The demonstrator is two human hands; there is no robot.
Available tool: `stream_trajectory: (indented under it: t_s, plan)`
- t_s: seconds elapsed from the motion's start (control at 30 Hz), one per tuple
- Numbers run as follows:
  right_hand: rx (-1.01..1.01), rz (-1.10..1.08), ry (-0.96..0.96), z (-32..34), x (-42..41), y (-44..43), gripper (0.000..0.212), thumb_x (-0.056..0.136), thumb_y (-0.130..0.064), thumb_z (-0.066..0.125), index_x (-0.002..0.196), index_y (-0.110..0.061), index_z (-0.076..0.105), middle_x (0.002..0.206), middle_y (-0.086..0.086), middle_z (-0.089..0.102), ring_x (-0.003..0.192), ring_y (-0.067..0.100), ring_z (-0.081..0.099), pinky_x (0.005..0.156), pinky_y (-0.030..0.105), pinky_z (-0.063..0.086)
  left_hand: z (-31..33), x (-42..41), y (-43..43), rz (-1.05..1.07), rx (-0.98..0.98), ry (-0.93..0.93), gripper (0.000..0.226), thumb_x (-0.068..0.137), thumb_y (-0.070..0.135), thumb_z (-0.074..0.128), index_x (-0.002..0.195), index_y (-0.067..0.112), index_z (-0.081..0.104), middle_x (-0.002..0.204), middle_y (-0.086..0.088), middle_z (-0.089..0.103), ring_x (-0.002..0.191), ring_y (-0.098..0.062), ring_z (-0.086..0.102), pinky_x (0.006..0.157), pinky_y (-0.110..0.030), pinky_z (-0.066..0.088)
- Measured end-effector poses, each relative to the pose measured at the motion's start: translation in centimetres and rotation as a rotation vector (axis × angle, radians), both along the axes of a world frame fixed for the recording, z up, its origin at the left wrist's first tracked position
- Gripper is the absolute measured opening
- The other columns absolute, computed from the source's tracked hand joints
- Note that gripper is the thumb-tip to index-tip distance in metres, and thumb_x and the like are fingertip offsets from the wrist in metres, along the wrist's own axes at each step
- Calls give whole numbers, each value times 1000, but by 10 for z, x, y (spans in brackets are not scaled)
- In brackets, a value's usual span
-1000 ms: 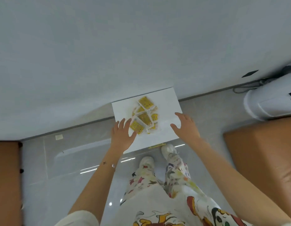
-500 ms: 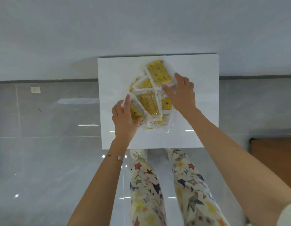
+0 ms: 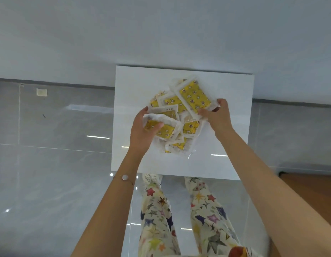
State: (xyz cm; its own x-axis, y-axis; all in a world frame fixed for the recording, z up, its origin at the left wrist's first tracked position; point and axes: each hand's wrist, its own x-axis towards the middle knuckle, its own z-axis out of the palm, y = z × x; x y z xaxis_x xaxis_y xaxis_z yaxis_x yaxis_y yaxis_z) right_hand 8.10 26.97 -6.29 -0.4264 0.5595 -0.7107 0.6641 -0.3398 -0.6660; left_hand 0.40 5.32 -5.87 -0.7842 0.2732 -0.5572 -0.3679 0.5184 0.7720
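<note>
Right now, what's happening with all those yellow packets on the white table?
A person stands at the white table, picking through a heap of clear-wrapped yellow packets. The left hand grips a crumpled packet at the heap's near left; the right hand pinches the end of the large top packet. The others lie piled between them.

Nothing could be read for certain. The yellow packets (image 3: 195,98) piled on the counter (image 3: 226,164) bore small white labels (image 3: 169,109) with dark print, one near the pile's middle and one at its near edge, but the characters were too blurred to make out.
</note>
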Motion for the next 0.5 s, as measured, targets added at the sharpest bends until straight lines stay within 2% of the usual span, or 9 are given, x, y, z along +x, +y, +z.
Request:
stream_trajectory:
  t_s: [0.1,0.17,0.23,0.37,0.43,0.5]
  plan:
    - [-16,-38,19,1,13,2,46,76,-3,73,107,-18,42,102,1,58,101,25,62,87,45,56,1,1,16,-73,86,20,61,80,15,75,134,11,47,125,8,56,114,-3,53,93,-18,46]
    - [-25,-79,28,2,21,2,44,77,1,72,104,-18,42,106,5,57,102,26,62,85,46,57,-3,4,24,-178,-75,170,46,78,20,75,118,9,54,111,6,56,105,-11,51,89,-24,41]
    - [-16,-120,18,3,26,2,46,77,5,70,106,-16,41,110,8,57,104,28,63,82,43,58,-5,9,28,-224,-235,277,41,77,25,76,108,9,54,105,-2,51,102,-20,45,85,-27,35]
    - [-33,-181,22,8,33,3,48,79,6,68,111,-16,40,115,9,55,103,25,62,79,36,58,6,18,27,-152,-203,243,51,77,23,77,117,14,45,111,-2,43,92,-8,42,74,-22,42]
    - [28,-142,-3,10,35,3,47,79,2,71,109,-16,41,104,2,56,97,21,61,79,33,56,11,20,23,-67,-139,180,62,76,20,79,125,18,41,119,-1,45,97,-8,49,76,-21,49]
    - [171,-27,-52,12,30,4,39,80,-4,69,106,-16,43,90,-6,54,83,15,57,68,24,50,11,21,19,23,-94,74,67,74,16,80,129,16,41,124,-5,47,105,-13,53,84,-25,52]
